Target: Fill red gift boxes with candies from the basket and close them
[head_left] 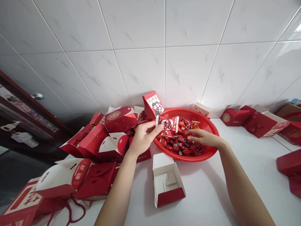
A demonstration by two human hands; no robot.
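Note:
Between the thumb and fingers of my left hand (pixel 146 137) is a wrapped candy (pixel 169 124), red and white with a dark double-happiness character. It is held over the left part of a red plastic basket (pixel 209 152) of wrapped candies. My right hand (pixel 203 138) reaches over the basket's right rim, its fingertips at the candies (pixel 180 145); whether they grip one is too small to tell. In front of the basket, an open box (pixel 171 198) with white inside and red outside stands on the white table with no candy visible in it.
Many red gift boxes (pixel 94 142) crowd the left side, some open. An illustrated box (pixel 153 105) stands behind the basket against the tiled wall. More red boxes (pixel 264 124) lie at the right. A dark red cord (pixel 76 216) hangs by the bag at lower left.

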